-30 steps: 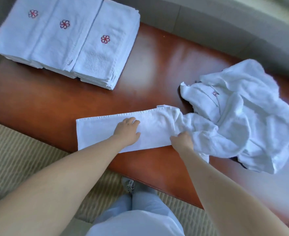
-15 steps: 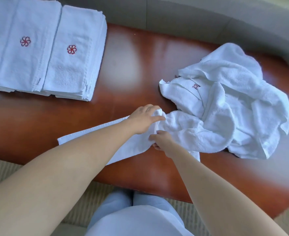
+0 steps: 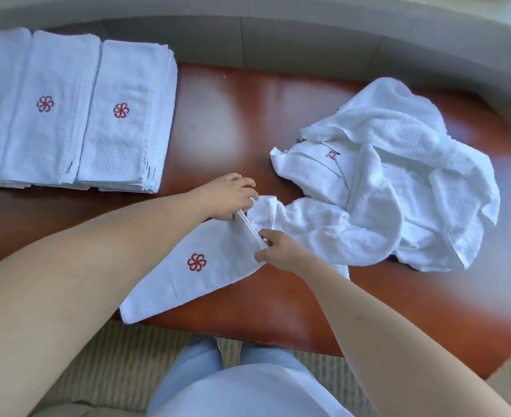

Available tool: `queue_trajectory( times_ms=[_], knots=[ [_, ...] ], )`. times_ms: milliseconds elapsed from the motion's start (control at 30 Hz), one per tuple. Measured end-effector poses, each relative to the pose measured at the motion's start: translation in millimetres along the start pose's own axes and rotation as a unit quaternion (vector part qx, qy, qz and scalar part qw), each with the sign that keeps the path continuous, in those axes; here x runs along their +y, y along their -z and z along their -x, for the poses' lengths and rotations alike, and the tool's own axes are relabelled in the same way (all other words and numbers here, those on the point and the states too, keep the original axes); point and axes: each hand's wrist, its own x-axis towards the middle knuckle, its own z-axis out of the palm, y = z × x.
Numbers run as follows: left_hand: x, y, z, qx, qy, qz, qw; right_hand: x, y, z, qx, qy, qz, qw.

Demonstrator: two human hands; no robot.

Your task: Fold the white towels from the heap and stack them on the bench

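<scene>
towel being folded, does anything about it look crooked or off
Yes. The towel held by both hands lies diagonally across the bench, its lower corner poking past the front edge, while the folded stacks sit square. Its right end is still bunched against the heap.

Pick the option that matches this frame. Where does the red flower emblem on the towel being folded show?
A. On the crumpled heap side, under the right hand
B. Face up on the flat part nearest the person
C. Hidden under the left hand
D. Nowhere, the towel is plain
B: the emblem lies face up on the flat part of the towel, clear of the left hand and right hand pinching its far end.
</scene>
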Motion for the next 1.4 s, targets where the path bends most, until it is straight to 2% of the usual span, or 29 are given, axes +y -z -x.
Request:
queue_trajectory(
  times_ms=[167, 333, 533, 800, 1133, 1400],
  knots=[
    [-20, 15, 19, -0.002, 0.012, 0.007, 1.000, -16, 1, 3, 0.048, -0.003, 0.005, 0.999],
    [-43, 23, 62, 0.001, 0.070, 0.045, 0.997, -49, -2, 3, 0.133, 0.013, 0.033, 0.991],
    [-75, 12, 138, 0.058, 0.152, 0.119, 0.979, -121, -15, 8, 0.201, 0.054, 0.106, 0.972],
    [-123, -14, 268, 0.125, 0.207, 0.213, 0.947, -232, -84, 22, 0.267, 0.113, 0.168, 0.942],
    [-176, -20, 417, 0.235, 0.229, 0.296, 0.897, -365, -163, 54, 0.359, 0.148, 0.193, 0.901],
    [-199, 3, 470, 0.291, 0.222, 0.335, 0.868, -421, -172, 75, 0.428, 0.188, 0.176, 0.867]
  ],
)
